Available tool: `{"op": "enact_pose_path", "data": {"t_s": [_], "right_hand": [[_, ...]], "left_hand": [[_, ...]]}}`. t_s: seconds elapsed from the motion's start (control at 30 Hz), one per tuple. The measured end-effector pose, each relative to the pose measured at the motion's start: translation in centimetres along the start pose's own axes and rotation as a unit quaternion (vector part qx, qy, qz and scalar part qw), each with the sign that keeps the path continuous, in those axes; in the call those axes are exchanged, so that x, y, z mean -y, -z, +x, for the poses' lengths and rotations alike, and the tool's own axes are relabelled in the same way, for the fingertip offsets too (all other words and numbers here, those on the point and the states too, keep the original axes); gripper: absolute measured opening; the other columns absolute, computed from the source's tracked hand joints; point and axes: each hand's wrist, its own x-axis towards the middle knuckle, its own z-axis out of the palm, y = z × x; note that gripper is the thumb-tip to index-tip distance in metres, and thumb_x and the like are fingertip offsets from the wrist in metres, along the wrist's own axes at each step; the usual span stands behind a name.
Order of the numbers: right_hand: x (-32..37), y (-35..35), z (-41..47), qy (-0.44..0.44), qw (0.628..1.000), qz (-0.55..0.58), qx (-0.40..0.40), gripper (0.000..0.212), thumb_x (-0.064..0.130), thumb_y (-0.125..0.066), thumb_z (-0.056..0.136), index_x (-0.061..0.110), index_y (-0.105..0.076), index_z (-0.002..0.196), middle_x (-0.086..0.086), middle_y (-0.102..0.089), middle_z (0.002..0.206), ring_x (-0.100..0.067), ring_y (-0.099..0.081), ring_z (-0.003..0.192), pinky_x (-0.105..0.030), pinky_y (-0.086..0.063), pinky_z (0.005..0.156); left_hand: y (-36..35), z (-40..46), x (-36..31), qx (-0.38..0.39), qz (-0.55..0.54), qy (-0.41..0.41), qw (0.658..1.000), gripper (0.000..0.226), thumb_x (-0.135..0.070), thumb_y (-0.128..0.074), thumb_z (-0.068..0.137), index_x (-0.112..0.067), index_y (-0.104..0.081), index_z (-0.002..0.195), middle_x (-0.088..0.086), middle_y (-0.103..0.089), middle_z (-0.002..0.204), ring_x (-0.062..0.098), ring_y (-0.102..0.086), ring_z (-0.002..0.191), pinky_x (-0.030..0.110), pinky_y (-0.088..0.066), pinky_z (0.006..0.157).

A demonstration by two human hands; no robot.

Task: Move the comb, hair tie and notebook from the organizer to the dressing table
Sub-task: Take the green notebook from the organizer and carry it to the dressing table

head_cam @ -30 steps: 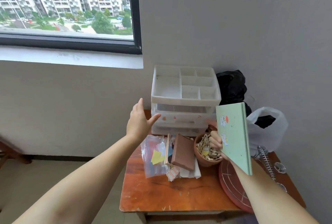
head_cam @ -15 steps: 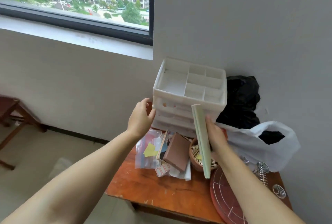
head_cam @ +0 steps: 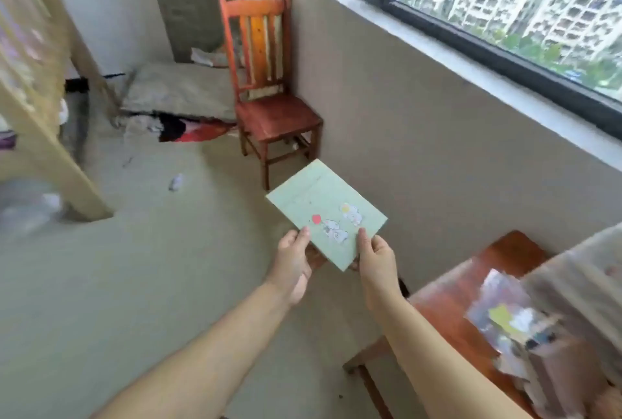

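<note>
The pale green notebook, with small cartoon stickers on its cover, is held flat in front of me above the floor. My left hand grips its near left corner and my right hand grips its near right corner. The white organizer shows only as a blurred pale shape at the right edge, on the small wooden table. No comb or hair tie is visible.
A red wooden chair stands against the wall under the window. A folded mat and clothes lie on the floor behind it. A pale wooden frame leans at the left. Bags and papers crowd the table.
My view has swung left, away from the organizer toward the room. The notebook, held only by my right hand before, is now flat and gripped by both hands.
</note>
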Motion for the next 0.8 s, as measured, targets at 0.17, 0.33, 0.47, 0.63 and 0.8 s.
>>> {"op": "enact_pose_path", "data": {"t_s": [0.17,0.33,0.47,0.63,0.8], "right_hand": [[1.4,-16.5,-3.3,0.009,0.982,-0.101,0.161,0.046,0.031,-0.05,0.087,0.015,-0.046,0.131,-0.004,-0.062,0.118,-0.022,-0.064,0.098,-0.04,-0.051,0.092],[3.4,-33.4,-9.8,0.05,0.915,-0.18,0.356,0.029,0.006,-0.048,0.081,0.019,-0.074,0.081,-0.022,-0.071,0.094,-0.02,-0.059,0.075,-0.045,-0.053,0.081],[2.3,-45.5,-14.8,-0.014,0.852,-0.177,0.492,0.031,-0.001,-0.05,0.085,0.02,-0.072,0.079,-0.008,-0.071,0.086,-0.017,-0.065,0.072,-0.028,-0.056,0.069],[-0.8,-59.3,-21.6,-0.055,0.762,-0.212,0.609,0.032,-0.002,-0.052,0.086,0.021,-0.073,0.078,0.004,-0.075,0.072,-0.012,-0.069,0.065,-0.023,-0.057,0.062],[-3.0,-74.3,-28.3,-0.063,0.685,-0.251,0.681,0.026,0.0,-0.055,0.085,0.019,-0.072,0.082,0.005,-0.075,0.073,-0.01,-0.07,0.067,-0.021,-0.055,0.059]], "left_hand": [[17.4,-5.7,-10.8,-0.121,0.056,-0.043,0.99,0.021,-0.015,-0.035,0.098,-0.018,-0.056,0.098,0.002,-0.067,0.097,0.015,-0.065,0.082,0.033,-0.055,0.073],[31.6,-14.4,-17.1,-0.232,0.127,-0.06,0.963,0.022,-0.015,-0.035,0.098,-0.019,-0.057,0.102,0.002,-0.066,0.098,0.017,-0.063,0.083,0.035,-0.052,0.08],[40.9,-20.9,-20.1,-0.35,0.085,-0.101,0.927,0.02,-0.012,-0.04,0.096,-0.015,-0.058,0.104,0.004,-0.064,0.097,0.017,-0.063,0.08,0.032,-0.053,0.071],[52.2,-27.8,-22.2,-0.477,0.013,-0.107,0.872,0.016,-0.008,-0.051,0.09,-0.014,-0.065,0.093,0.011,-0.066,0.102,0.028,-0.064,0.088,0.037,-0.056,0.077],[63.8,-33.2,-26.5,-0.559,-0.07,-0.119,0.818,0.013,-0.007,-0.059,0.083,-0.011,-0.068,0.091,0.009,-0.07,0.096,0.025,-0.067,0.084,0.039,-0.055,0.086]]}}
